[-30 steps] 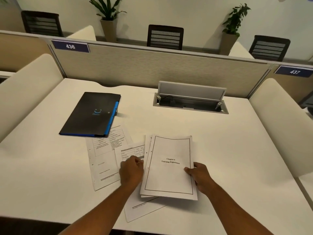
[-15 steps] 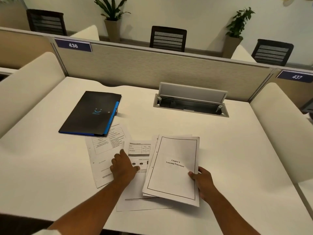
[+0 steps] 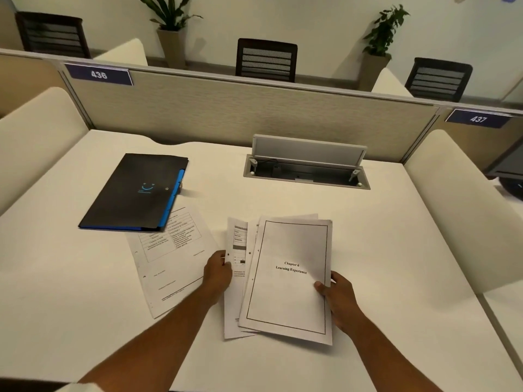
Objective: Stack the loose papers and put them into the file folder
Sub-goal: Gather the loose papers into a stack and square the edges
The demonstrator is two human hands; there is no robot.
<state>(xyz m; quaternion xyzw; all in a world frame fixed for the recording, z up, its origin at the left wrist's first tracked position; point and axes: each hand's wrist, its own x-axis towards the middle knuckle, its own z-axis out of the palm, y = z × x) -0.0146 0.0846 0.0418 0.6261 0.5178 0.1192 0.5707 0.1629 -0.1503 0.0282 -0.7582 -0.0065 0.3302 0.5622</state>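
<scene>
A loose stack of white papers [image 3: 288, 292], topped by a bordered page reading "Chapter 6 Learning Experience", lies near the desk's front middle. My right hand [image 3: 338, 299] grips the stack's right edge, thumb on top. My left hand [image 3: 219, 271] pinches the left edge of a sheet with a table [image 3: 236, 278], which is partly tucked under the stack. Another printed sheet [image 3: 167, 261] lies flat to the left, its top corner under the folder. The black file folder with a blue edge [image 3: 135, 193] lies closed at the left rear.
The white desk [image 3: 382, 250] has an open cable hatch [image 3: 307, 168] at the back middle. A beige partition [image 3: 226, 114] with signs 436 and 437 closes the rear. Cream side dividers stand left and right. Chairs and potted plants are beyond.
My left hand slid the table sheet rightward from beside the stack to partly under it. The stack tilted slightly, with my right hand still on its right edge.
</scene>
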